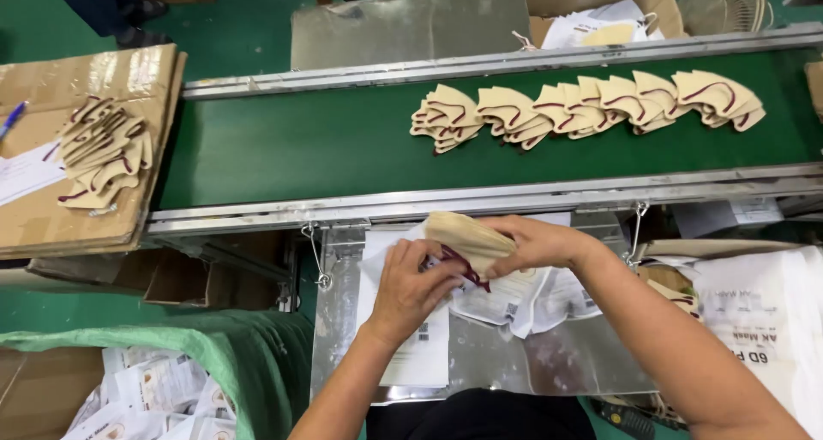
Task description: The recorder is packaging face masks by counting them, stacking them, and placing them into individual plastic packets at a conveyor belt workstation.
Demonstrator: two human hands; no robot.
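- A worker's right hand [536, 241] gripped a folded stack of tan masks [467, 238] with dark red ear loops, held just above the steel shelf [549, 367] below the near rail of the conveyor [300, 144].
- The left hand [411, 287] pinched the stack's lower end, fingers curled around the loops and touching a white pouch [411, 354] lying on the shelf.
- More white pouches [523, 298] lay fanned under both hands, near the shelf's middle.
- The step in hand looked like gathering the stack and squaring it up over the pouches; it was not yet inside one.
- The next move would seem to call for one hand to open a pouch mouth while the other keeps the stack tight, so the loops do not snag.
- On the belt's far side, a row of mask piles [583, 105] stretched toward the right end, well apart from the hands.
- Another mask pile [103, 153] sat on a cardboard box [51, 226] at the conveyor's left end.
- A green sack [214, 354] of printed packets stood at lower left.
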